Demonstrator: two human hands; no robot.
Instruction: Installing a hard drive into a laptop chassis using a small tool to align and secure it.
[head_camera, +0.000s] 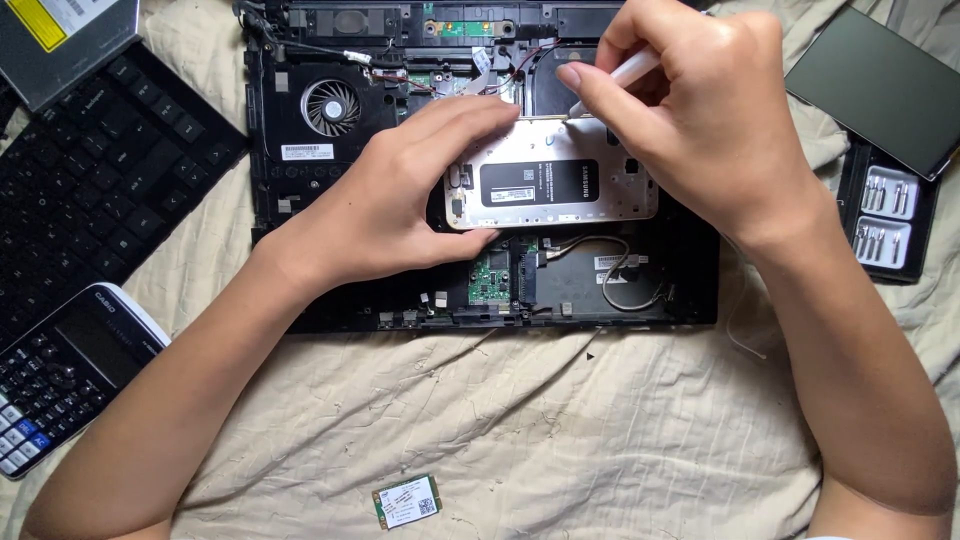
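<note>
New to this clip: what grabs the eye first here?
Dead centre, the left hand steadies an opened phone while the right hand works a white tool at its top edge. Both rest over a stripped laptop chassis with its fan exposed at upper left. A calculator lies at lower left on the cloth.

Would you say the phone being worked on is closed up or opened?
Opened: the phone lies back cover off, its battery exposed, steadied by the left hand while the right hand holds a white tool.
</note>
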